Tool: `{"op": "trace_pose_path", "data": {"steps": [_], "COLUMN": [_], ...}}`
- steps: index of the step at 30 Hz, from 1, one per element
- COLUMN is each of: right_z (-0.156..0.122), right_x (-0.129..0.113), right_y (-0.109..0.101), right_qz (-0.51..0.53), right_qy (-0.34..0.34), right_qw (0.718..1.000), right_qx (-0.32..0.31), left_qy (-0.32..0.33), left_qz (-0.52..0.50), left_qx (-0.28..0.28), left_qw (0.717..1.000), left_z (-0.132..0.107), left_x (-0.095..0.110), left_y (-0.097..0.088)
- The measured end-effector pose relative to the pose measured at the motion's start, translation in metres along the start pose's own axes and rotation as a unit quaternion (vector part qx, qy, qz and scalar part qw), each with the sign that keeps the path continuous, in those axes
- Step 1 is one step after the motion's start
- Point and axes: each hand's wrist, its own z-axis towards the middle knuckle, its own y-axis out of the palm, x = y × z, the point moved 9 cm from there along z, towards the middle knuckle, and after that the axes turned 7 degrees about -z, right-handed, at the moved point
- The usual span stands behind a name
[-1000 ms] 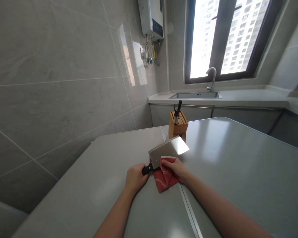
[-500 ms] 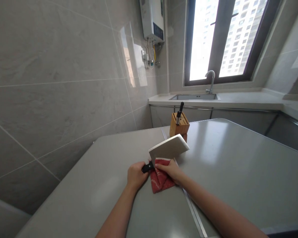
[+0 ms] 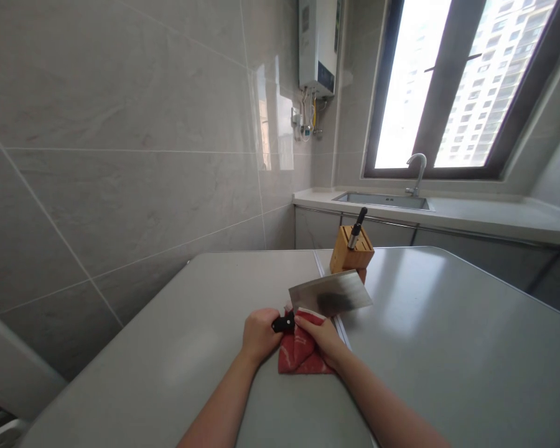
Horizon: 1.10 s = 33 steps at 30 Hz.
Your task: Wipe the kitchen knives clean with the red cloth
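Observation:
My left hand (image 3: 260, 335) is closed around the black handle of a cleaver (image 3: 331, 294). Its broad metal blade points right and away from me, tilted above the table, with a dark reflection across its face. In my right hand (image 3: 327, 341) a red cloth (image 3: 299, 356) with a pale edge is pinched, at the place where handle and blade meet. The cloth's lower part hangs below my fingers, close to or on the tabletop; I cannot tell which. Just behind the blade stands a wooden knife block (image 3: 351, 252) holding black-handled tools.
The grey table (image 3: 191, 298) has a pale seam running through it. Behind it is a counter (image 3: 485, 208) with a sink (image 3: 382, 199) and a faucet (image 3: 417, 171). A tiled wall (image 3: 135, 199) rises on the left, and a water heater (image 3: 318, 50) hangs near the window.
The view has swung left and up a little. The blade has turned, so its face now shows a dark reflection. Both hands keep their holds, and the cloth has shifted toward the handle.

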Motion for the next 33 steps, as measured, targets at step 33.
{"op": "trace_pose_path", "data": {"steps": [33], "right_z": [0.008], "right_x": [0.015], "right_y": [-0.023], "right_qz": [-0.019], "right_qy": [0.016], "right_qw": [0.996], "right_qx": [0.081], "left_qy": [-0.034], "left_qz": [-0.029], "left_qx": [-0.038], "left_qw": [0.998], "left_z": [0.006], "left_x": [-0.004], "left_y": [0.007]}}
